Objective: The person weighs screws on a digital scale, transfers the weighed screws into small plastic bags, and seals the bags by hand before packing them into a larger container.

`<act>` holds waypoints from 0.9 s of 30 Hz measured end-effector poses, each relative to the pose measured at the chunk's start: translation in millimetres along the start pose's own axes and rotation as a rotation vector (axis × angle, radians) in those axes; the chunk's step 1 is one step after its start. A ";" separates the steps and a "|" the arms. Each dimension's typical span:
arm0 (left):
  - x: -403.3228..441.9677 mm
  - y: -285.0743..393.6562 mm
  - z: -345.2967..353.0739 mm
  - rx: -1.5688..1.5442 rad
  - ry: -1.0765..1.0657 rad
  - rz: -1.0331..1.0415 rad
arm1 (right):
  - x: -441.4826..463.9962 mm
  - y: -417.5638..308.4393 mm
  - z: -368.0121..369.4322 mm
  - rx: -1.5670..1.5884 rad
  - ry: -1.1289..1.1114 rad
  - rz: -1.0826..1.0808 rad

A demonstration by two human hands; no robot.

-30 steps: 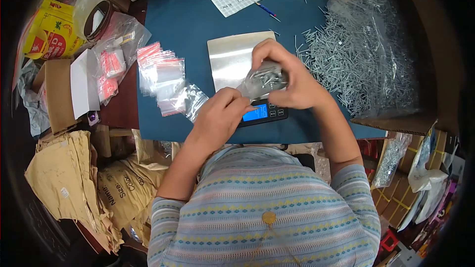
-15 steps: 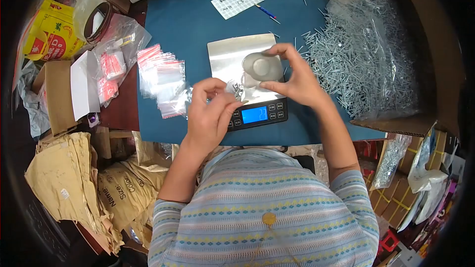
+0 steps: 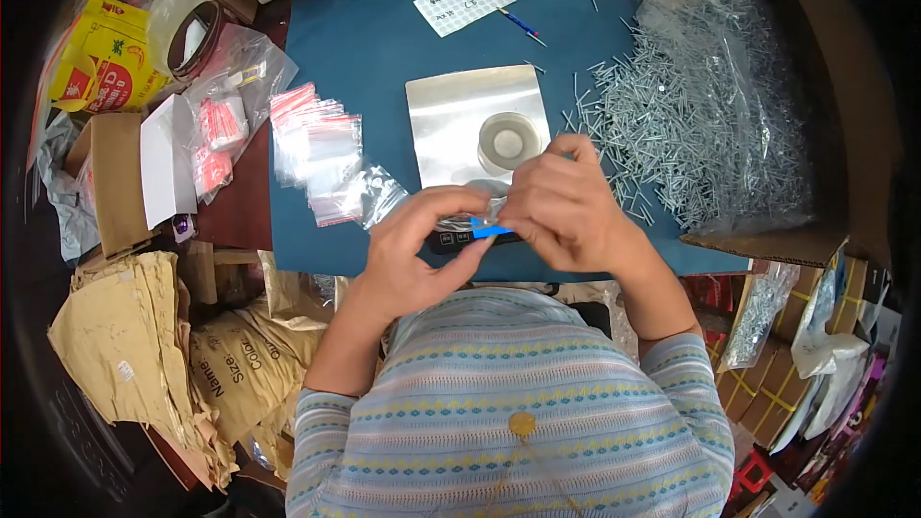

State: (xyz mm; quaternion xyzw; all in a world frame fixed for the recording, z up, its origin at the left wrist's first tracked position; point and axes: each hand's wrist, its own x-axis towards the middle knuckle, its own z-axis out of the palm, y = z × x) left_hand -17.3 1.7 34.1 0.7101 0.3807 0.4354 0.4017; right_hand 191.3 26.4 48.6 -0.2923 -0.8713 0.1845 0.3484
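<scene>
My left hand (image 3: 422, 245) and my right hand (image 3: 564, 203) meet over the front of the digital scale (image 3: 446, 240), both pinching a small clear plastic bag (image 3: 458, 223) with screws in it. Fingers hide much of the bag and most of the blue display. On the scale's steel plate (image 3: 444, 125) rests a round, empty-looking metal cup (image 3: 509, 141), just beyond my right hand. Left of the scale, a stack of clear bags with red edges (image 3: 321, 149) lies on the blue mat (image 3: 365, 38). A filled bag of screws (image 3: 380, 197) lies beside that stack.
A large pile of loose screws (image 3: 662, 105), partly under clear plastic, spills from a cardboard box (image 3: 844, 134) at the right. A sticker sheet (image 3: 463, 4) and a blue pen (image 3: 518, 21) lie at the back. Brown paper packaging (image 3: 125, 345) is at the lower left.
The metal cup, earlier tipped over the bag by my right hand, now stands on the scale plate, released. My right hand has joined my left at the bag, which has come nearer my body.
</scene>
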 end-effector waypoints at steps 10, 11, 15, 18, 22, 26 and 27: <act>-7.1 14.3 -0.5 -0.122 -0.085 -0.218 | -0.2 -10.8 9.7 -0.048 0.044 -0.099; -8.5 12.6 -2.7 -0.123 -0.101 -0.211 | -0.6 -12.6 9.3 -0.064 0.057 -0.110; -14.8 13.4 -19.6 -0.347 0.039 -0.269 | -0.7 -17.8 4.7 -0.054 0.084 -0.106; -23.8 11.0 -28.5 -0.373 0.025 -0.273 | 2.5 -21.5 8.1 0.012 0.059 -0.091; -47.1 14.3 -67.6 -0.341 0.115 -0.307 | 11.8 -32.3 -37.9 0.058 0.103 -0.076; -91.6 17.2 -131.6 -0.108 0.214 -0.563 | 23.7 -92.1 -157.0 0.188 0.921 -0.649; -100.9 16.7 -142.3 0.004 0.226 -0.699 | 24.6 -90.1 -154.1 0.205 0.927 -0.649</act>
